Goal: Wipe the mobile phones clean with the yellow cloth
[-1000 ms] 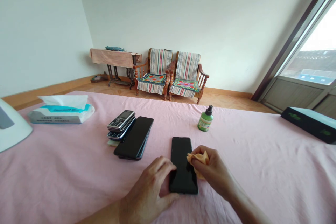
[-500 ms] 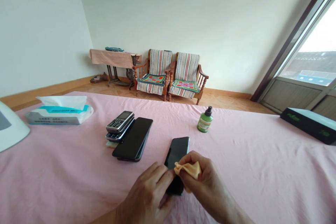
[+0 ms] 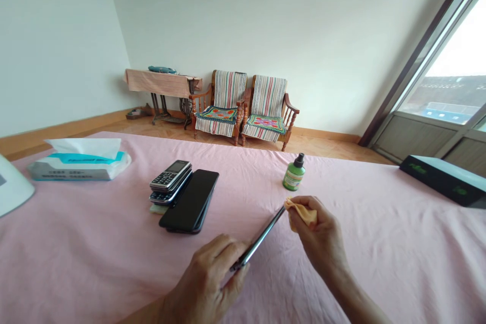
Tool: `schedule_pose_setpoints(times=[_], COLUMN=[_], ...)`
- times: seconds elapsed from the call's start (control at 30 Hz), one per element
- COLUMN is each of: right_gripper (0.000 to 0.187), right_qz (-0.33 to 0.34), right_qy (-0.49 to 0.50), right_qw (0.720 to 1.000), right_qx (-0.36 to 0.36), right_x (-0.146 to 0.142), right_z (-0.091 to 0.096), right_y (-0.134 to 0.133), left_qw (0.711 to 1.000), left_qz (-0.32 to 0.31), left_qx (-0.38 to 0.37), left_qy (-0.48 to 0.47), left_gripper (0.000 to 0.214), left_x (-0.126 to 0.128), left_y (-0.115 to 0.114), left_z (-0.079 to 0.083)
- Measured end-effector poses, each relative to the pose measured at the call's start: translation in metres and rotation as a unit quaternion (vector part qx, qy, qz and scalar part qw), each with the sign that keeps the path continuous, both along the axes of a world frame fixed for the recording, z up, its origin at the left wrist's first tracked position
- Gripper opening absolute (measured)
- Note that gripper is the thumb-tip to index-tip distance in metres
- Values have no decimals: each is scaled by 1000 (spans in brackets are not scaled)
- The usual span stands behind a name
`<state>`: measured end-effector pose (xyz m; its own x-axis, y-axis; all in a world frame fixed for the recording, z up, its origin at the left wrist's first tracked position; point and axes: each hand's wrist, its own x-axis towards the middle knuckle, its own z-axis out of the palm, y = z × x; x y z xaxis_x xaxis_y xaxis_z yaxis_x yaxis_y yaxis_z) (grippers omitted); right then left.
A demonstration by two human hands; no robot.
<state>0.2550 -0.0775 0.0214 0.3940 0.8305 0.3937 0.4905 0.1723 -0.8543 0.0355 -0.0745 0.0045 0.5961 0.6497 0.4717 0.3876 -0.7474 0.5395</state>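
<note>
Left hand (image 3: 212,274) grips phone (image 3: 262,237), now turned edge-up; right hand (image 3: 321,228), pinching cloth (image 3: 306,216), is now at the end beyond left hand.

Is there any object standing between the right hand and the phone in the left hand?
Only the yellow cloth, pinched in the right hand at the far end of the phone. The green bottle stands beyond them, not between.

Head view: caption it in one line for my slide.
Left hand grips a phone edge-on above a pink cover; right hand pinches a yellow cloth at the phone's far end.
</note>
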Motion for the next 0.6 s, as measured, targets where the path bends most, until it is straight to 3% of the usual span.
schedule_pose_setpoints(times=[0.23,0.37,0.47,0.6], right_gripper=[11,17,21,18], right_qz=[22,96,134,68], right_qy=[-84,-88,-92,-112], right_qw=[996,988,983,990], right_qx=[23,80,81,57], right_x=[-4,-26,-33,-13], right_z=[-7,-14,-15,-12], right_y=[1,-8,-11,0], left_qw=[1000,999,999,999], left_qz=[6,11,15,13], left_qx=[-15,-30,-31,-27], left_qy=[-7,-16,-27,-15], left_gripper=[16,20,19,14], left_x=[0,0,-1,-2], left_y=[-2,-2,0,1], left_z=[-1,1,1,0])
